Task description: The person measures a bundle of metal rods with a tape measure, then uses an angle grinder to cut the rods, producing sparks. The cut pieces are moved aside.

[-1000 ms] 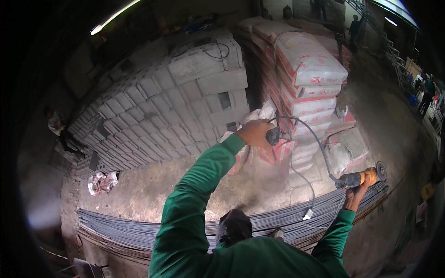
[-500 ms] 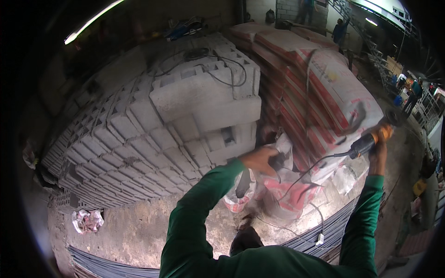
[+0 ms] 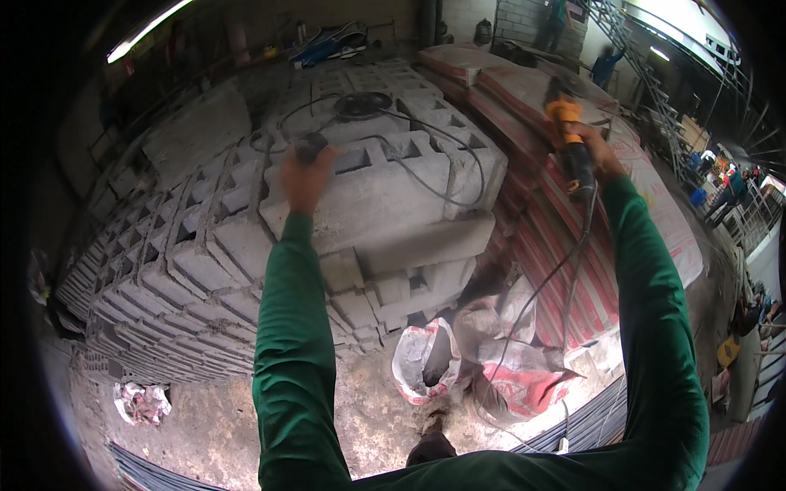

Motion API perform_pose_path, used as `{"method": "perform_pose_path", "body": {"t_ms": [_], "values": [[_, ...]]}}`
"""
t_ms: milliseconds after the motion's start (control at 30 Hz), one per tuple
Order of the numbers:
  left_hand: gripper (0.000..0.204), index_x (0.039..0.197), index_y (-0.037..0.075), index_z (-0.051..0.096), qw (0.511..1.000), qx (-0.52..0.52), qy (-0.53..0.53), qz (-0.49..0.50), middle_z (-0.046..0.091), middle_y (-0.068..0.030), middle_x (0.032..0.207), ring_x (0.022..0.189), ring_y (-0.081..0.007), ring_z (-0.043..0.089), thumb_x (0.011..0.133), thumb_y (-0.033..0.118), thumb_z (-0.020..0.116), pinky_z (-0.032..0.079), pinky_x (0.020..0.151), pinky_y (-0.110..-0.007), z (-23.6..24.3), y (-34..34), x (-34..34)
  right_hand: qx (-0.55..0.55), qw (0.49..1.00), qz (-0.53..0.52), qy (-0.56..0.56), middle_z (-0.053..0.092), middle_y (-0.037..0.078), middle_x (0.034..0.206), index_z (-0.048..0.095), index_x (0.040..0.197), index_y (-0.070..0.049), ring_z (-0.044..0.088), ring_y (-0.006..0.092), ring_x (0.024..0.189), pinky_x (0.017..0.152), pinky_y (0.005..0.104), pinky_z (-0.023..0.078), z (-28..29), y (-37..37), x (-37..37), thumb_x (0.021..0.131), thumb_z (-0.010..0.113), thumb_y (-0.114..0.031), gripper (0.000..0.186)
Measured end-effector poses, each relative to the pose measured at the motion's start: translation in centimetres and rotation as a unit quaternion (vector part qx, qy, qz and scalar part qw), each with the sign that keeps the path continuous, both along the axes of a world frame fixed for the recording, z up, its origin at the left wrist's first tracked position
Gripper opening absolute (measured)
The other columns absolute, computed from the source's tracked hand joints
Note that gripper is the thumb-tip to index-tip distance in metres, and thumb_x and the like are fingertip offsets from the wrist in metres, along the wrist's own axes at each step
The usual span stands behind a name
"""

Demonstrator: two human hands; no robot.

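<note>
At the far left, a crumpled white bag [image 3: 141, 403] lies on the dirt floor [image 3: 221, 425] below the stepped stack of grey concrete blocks [image 3: 205, 245]. The left hand [image 3: 304, 176], at the end of a green sleeve [image 3: 286, 327], reaches up over the stack's top course and is closed around a small dark object [image 3: 311, 147]. The object is blurred, so whether it is a plug or a fitting cannot be told. Just beyond the hand a dark cable [image 3: 426, 176] loops across the hollow blocks, and a round black disc [image 3: 362, 104] lies flat near the far edge of the stack's top.

Below the stack's right corner an open white sack [image 3: 426, 360] slumps on the floor, with torn red-and-white sacks [image 3: 524, 380] beside it.

Further right, the right hand [image 3: 594, 151] grips an angle grinder [image 3: 569, 135] around its dark body. The tool's long axis runs nearly up and down in the view. Its yellow-orange head points up and away from the person, toward the far end of the pile of cement sacks [image 3: 565, 245], and its tail points back along the forearm. The grinder is held in the air above that pile. Its power cord [image 3: 565, 270] hangs from the tail down toward the floor.

At the lower right, a bundle of steel rods [image 3: 598, 417] lies along the ground.
</note>
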State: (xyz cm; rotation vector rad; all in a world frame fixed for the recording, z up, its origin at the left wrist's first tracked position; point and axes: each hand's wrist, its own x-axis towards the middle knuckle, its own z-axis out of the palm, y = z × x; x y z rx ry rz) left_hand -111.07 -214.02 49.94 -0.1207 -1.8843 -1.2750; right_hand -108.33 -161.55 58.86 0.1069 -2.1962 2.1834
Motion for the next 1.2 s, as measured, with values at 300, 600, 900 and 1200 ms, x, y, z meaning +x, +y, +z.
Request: {"method": "perform_pose_path", "body": {"t_ms": [300,600,900,1200], "values": [[0.061,0.105,0.004,0.063,0.974,0.003,-0.147,0.173,0.066,-0.0193,0.108,0.104,-0.0365,0.061,0.067,0.050,0.073,0.047,0.088,-0.045,0.6,2.0,0.2,0.135,0.986,0.064,-0.072,0.066,0.006,0.085,0.060,0.102,-0.004,0.062,0.0162,0.067,0.061,0.0288,0.050,0.0,-10.9,-13.1,0.075,0.071,-0.035,0.042],[0.076,0.113,-0.001,0.057,0.955,-0.087,-0.168,0.229,0.063,-0.0252,0.111,0.103,-0.0421,0.060,0.067,0.059,0.069,0.047,0.088,-0.048,0.3,2.7,-0.6,0.165,0.979,0.084,-0.080,0.066,0.007,0.082,0.066,0.099,-0.004,0.061,0.0157,0.061,0.056,0.0290,0.048,-5.6,-12.7,-24.0,0.071,0.075,-0.034,0.042],[0.071,0.106,0.001,0.057,0.944,-0.124,-0.152,0.267,0.064,-0.0227,0.102,0.096,-0.0409,0.061,0.067,0.058,0.070,0.049,0.082,-0.048,-0.4,2.5,-1.2,0.224,0.961,0.115,-0.110,0.067,0.009,0.085,0.064,0.104,-0.003,0.063,0.0160,0.062,0.056,0.0293,0.051,-5.1,-13.4,-23.4,0.071,0.073,-0.035,0.047],[0.065,0.097,0.001,0.057,0.938,-0.132,-0.148,0.286,0.064,-0.0193,0.099,0.092,-0.0396,0.062,0.066,0.057,0.070,0.050,0.078,-0.048,-0.3,2.6,-1.1,0.342,0.922,0.109,-0.143,0.067,0.005,0.084,0.069,0.097,-0.003,0.062,0.0124,0.066,0.060,0.0255,0.048,-3.4,-12.2,-23.8,0.074,0.069,-0.033,0.038]]}}
